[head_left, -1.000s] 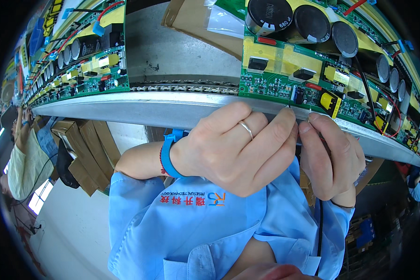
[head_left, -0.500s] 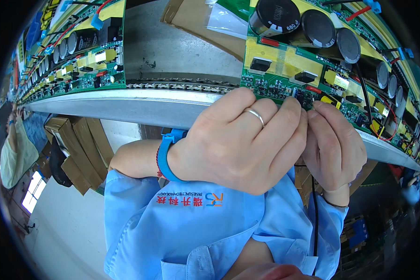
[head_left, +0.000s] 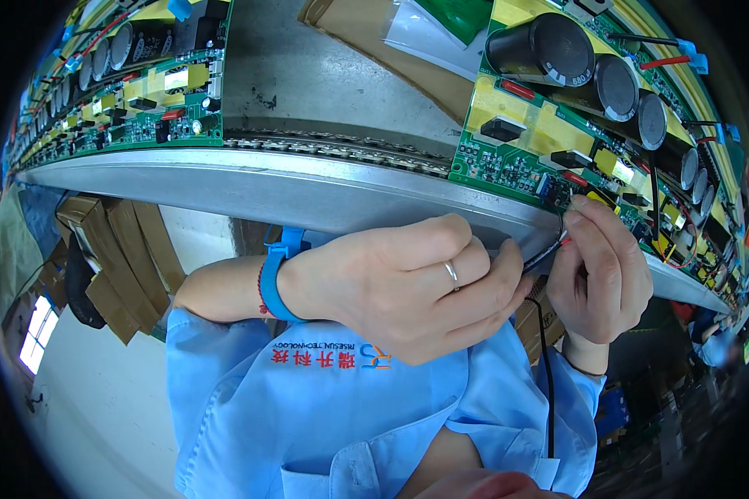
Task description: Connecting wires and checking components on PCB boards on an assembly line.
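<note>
A green circuit board with yellow tape and large black capacitors lies on the line in front of me. Just below its near edge, my left hand, with a ring and a blue wrist strap, is closed around a thin dark wire. That wire runs up toward a small dark connector at the board's edge. Beside this connector my right hand is pinched at the edge; what its fingertips hold is hidden. A bit of red shows by those fingers.
A metal rail and a chain run along the line. More boards stand at left. Cardboard and a green-and-white bag lie behind. Folded cartons stand lower left; a black cable hangs before me.
My left hand has drawn back from the board's edge toward me, bringing the wire into sight. My right hand stays near the connector. The boards have shifted slightly in view.
</note>
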`<state>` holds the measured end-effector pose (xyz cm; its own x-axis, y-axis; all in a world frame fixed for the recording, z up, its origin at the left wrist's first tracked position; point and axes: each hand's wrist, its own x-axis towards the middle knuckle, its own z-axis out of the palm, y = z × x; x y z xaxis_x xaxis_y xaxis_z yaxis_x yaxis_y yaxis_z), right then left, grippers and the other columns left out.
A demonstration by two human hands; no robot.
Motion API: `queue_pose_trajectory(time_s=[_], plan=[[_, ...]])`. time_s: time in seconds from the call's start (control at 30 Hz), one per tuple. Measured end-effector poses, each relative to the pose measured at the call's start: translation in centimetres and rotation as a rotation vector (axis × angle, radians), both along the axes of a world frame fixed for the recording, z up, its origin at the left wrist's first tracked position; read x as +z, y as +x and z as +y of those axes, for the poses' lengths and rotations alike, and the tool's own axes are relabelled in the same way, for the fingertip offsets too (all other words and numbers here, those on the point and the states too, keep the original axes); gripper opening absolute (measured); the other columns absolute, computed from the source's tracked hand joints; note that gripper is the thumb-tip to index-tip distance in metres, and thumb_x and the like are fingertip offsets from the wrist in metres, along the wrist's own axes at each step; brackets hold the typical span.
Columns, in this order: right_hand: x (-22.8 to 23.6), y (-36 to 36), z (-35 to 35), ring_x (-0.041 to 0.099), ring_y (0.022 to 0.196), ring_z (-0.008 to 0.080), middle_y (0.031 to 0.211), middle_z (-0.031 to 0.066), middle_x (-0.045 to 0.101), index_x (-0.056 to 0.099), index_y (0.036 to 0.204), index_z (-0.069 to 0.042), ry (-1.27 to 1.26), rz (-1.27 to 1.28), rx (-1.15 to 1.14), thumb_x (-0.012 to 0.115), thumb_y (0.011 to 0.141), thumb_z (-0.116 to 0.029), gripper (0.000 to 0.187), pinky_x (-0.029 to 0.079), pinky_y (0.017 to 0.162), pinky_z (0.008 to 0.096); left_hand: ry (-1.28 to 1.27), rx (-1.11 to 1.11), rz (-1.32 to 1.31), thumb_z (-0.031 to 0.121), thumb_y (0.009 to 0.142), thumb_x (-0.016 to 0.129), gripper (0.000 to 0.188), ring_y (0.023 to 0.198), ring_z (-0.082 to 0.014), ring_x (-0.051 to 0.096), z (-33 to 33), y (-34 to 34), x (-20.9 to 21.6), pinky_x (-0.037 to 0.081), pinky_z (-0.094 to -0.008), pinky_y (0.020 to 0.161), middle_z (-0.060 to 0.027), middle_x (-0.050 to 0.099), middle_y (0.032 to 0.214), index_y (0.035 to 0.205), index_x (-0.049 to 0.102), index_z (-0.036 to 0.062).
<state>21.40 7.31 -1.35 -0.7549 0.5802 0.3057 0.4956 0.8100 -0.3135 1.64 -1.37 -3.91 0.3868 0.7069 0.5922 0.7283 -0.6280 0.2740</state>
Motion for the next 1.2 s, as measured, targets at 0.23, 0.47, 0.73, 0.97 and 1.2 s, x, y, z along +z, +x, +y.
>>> queue_pose_trajectory(time_s=[0.23,0.47,0.73,0.97,1.2], plan=[[-0.6,-0.2,0.3,0.069,0.071,0.0201,0.089,0.0101,0.071,0.069,0.091,-0.003,0.021,0.081,-0.013,0.073,0.069,0.006,0.024,0.054,0.057,0.0268,-0.018,-0.093,0.062,0.021,0.063,0.063,0.035,0.070,-0.0144,0.047,-0.1,-0.7,-0.1,0.037,-0.0271,0.065,-0.0001,0.067,0.101,0.096,0.075,0.0169],[0.0,-0.6,0.5,0.068,0.072,0.0232,0.088,0.0109,0.070,0.068,0.093,-0.001,0.015,0.045,-0.051,0.069,0.070,0.009,0.025,0.055,0.061,0.0289,0.037,-0.029,-0.065,0.020,0.060,0.067,0.036,0.070,-0.0151,0.047,0.4,-0.2,-0.3,0.038,-0.0274,0.063,0.0005,0.068,0.098,0.095,0.076,0.0169],[2.6,0.5,0.2,0.066,0.076,0.0253,0.092,0.0135,0.065,0.068,0.109,0.000,0.160,-0.086,-0.152,0.069,0.079,0.005,0.030,0.054,0.061,0.0313,-0.091,-0.052,-0.329,0.012,0.065,0.073,0.023,0.073,-0.0177,0.064,2.5,-0.7,0.8,0.049,-0.0280,0.063,-0.0089,0.072,0.101,0.086,0.073,0.0046],[6.5,2.5,1.4,0.061,0.077,0.0247,0.088,0.0110,0.060,0.067,0.097,0.001,0.395,-0.418,-0.129,0.069,0.068,0.009,0.031,0.051,0.063,0.0340,-0.121,-0.048,-0.356,0.009,0.061,0.078,0.026,0.073,-0.0187,0.068,3.3,0.3,1.9,0.052,-0.0287,0.062,-0.0076,0.072,0.094,0.086,0.073,0.0077],[5.2,0.7,3.6,0.064,0.074,0.0265,0.087,0.0125,0.062,0.069,0.093,0.002,0.395,0.035,0.000,0.067,0.072,0.015,0.025,0.053,0.063,0.0317,-0.118,-0.004,-0.384,0.011,0.061,0.078,0.028,0.066,-0.0212,0.066,4.2,2.2,2.4,0.053,-0.0298,0.054,-0.0059,0.068,0.083,0.088,0.072,0.0079]])
